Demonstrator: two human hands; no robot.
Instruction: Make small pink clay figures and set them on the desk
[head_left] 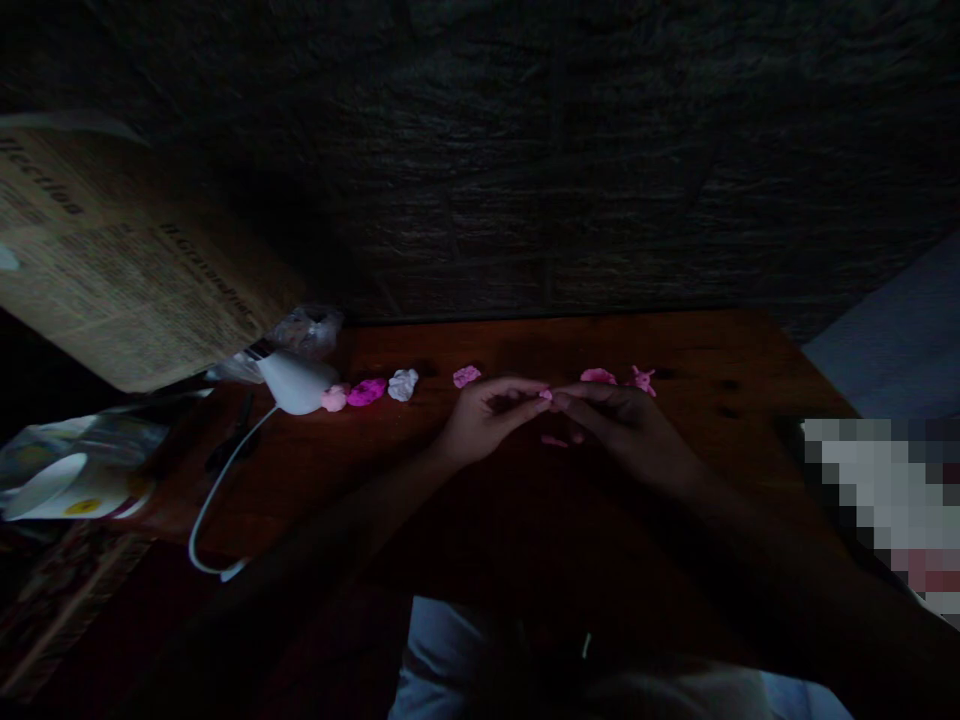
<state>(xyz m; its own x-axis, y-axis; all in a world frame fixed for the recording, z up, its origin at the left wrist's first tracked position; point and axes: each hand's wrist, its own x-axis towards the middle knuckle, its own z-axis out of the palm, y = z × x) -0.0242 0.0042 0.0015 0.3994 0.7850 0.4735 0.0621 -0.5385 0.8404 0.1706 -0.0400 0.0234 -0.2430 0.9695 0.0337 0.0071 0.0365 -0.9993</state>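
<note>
Over the wooden table, my left hand (484, 418) and my right hand (634, 425) meet fingertip to fingertip. Pinched between them is a small piece of pink modelling clay (546, 395). Below my fingers a thin pink strip (553, 440) lies on the tabletop. Just behind my right hand are a flattened pink lump (598, 376) and a small pink shape with thin points (643, 380). A crumpled pink lump (466, 376) rests beyond my left hand. Dim light hides the fine detail of the clay.
Left along the wooden table (435, 345) sit a white lump (403, 384), a magenta lump (367, 391) and a pale pink lump (334, 398) beside a white device (296, 382) with a cable. Scissors (232, 440), a paper cup (71, 490) and a printed paper bag (135, 260) are farther left.
</note>
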